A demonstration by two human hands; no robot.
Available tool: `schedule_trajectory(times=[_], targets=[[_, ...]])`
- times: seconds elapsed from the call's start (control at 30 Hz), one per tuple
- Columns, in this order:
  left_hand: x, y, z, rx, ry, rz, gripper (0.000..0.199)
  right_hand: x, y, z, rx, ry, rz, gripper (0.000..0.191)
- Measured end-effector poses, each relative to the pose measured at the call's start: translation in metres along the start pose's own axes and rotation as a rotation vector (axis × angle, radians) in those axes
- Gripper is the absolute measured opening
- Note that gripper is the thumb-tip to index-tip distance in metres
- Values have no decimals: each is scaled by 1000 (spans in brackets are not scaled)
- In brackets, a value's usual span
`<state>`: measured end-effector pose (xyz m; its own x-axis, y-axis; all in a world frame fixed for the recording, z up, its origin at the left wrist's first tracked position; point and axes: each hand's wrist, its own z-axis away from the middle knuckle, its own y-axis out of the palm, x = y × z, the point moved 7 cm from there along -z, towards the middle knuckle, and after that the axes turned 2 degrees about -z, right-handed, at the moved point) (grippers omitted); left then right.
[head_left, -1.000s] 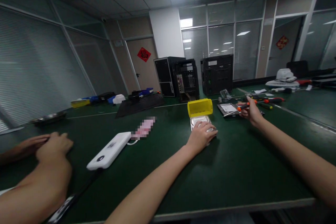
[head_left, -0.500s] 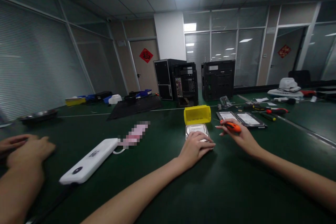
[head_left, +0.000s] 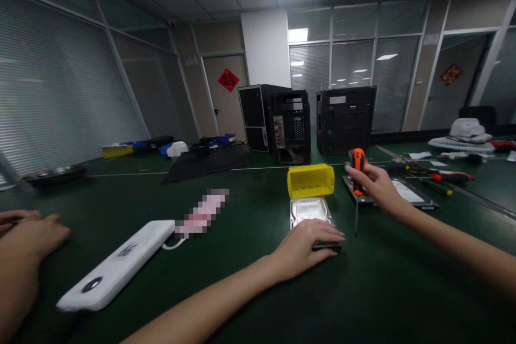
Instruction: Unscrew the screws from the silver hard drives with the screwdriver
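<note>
My left hand is closed over the near end of a silver hard drive, which lies flat on the green table. Its fingers wrap the drive's near right corner. Just behind that drive stands an open yellow plastic box, its hollow side facing me. To the right, my right hand grips the orange and black handle of a screwdriver, held upright with the shaft pointing down, beside the drive. Behind my right hand lie more hard drives, partly covered by it.
A white power bank-like device with a cable lies left. Another person's hands are at the far left edge. Computer cases stand at the back. Pliers and other hand tools lie at the right, a black mat at back left.
My right hand has turned the screwdriver from lying sideways to upright, tip down. My left hand stays on the hard drive. The view has shifted slightly.
</note>
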<state>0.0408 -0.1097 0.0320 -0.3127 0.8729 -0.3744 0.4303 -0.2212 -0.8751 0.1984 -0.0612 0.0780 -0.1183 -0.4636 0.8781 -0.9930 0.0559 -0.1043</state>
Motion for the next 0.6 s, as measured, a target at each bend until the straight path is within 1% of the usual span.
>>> schedule_trajectory(times=[0.1,0.13,0.17,0.23,0.3,0.33,0.4,0.43,0.5,0.57,0.6], targets=[[5,1,0,-27,-16,-9,33,8,10,-3,96,-72,58,28],[6,3,0,-37,-17,-18,32,14,11,-4,106,-125,95,33],[7,4,0,-51,-17,-31,31,18,13,-6,151,-160,141,38],[9,7,-1,-89,-20,-65,27,28,13,-11,204,-233,214,43],[11,9,-3,-116,-27,-103,25,40,9,-18,243,-294,267,43],[11,12,-4,-112,-20,-115,25,45,9,-23,306,-289,285,41],[11,15,-6,-112,0,-151,26,50,13,-31,520,-220,355,34],[11,15,-6,-127,5,-168,26,54,11,-36,591,-196,431,31],[12,17,-7,-136,4,-209,25,66,2,-47,660,-197,585,31],[12,18,-8,-146,3,-244,25,73,-4,-52,807,-190,757,31],[12,19,-8,-148,1,-258,25,76,-7,-53,875,-212,788,33]])
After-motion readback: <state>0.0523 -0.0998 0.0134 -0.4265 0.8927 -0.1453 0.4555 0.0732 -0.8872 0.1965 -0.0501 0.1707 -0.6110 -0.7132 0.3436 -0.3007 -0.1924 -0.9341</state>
